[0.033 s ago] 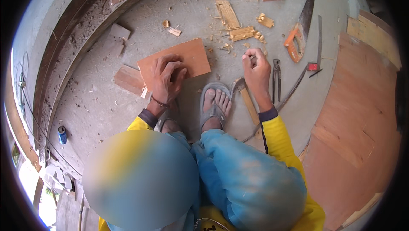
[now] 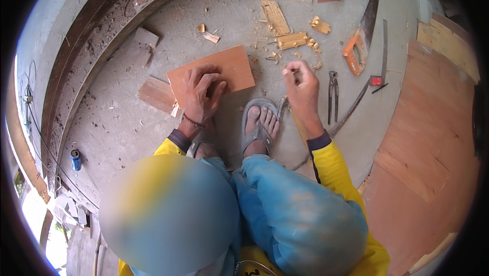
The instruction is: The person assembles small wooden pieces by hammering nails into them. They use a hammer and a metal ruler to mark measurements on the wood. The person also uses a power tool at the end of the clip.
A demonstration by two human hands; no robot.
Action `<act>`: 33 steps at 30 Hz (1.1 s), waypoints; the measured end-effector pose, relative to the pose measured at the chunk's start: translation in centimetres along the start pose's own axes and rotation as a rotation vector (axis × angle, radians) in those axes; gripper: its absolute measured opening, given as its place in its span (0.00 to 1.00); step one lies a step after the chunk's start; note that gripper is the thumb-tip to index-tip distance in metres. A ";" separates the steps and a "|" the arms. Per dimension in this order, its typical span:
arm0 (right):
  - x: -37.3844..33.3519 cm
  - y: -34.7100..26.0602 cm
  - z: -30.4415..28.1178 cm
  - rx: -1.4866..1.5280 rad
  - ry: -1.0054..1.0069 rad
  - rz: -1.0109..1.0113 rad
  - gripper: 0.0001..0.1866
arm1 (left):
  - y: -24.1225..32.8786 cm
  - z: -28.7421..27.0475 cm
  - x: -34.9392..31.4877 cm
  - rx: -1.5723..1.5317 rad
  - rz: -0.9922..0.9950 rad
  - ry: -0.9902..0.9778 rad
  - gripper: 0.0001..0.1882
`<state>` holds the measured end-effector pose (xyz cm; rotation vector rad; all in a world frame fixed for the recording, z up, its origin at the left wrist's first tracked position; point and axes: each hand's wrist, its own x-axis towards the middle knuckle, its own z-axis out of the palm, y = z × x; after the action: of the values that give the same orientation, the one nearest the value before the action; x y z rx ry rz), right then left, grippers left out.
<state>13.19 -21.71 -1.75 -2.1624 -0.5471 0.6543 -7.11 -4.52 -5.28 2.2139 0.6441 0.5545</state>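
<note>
My left hand [image 2: 201, 92] bears down on a small reddish-brown plywood piece [image 2: 237, 67], its fingers bent and closed against the top face. Just right of that piece, my right hand [image 2: 302, 90] hovers with thumb and fingers pinched together. Whatever it may hold is too small to make out. A hammer [image 2: 298, 120] lies on the floor beside my right foot, partly hidden under my right wrist. Another brown wood offcut [image 2: 157, 94] sits at the left edge of the plywood piece, partly covered by it.
Pincers [image 2: 333, 97], an orange-handled handsaw [image 2: 356, 52] and a dark metal bar [image 2: 351, 107] lie to the right. Wood shavings [image 2: 292, 40] litter the floor ahead. A large plywood sheet [image 2: 423, 138] covers the far right. A blue can [image 2: 76, 160] stands at left.
My right hand has shifted slightly left and down, toward the plywood piece, and covers more of the hammer handle. The left hand keeps its place on the piece.
</note>
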 end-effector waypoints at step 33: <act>-0.8 -4.1 8.0 -0.128 0.030 -0.250 0.08 | -1.4 0.9 -0.1 0.181 0.130 -0.048 0.21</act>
<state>6.98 -15.24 -2.68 -2.1696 -0.8473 0.4603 -7.04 -4.26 -6.96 2.4447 0.5459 0.5239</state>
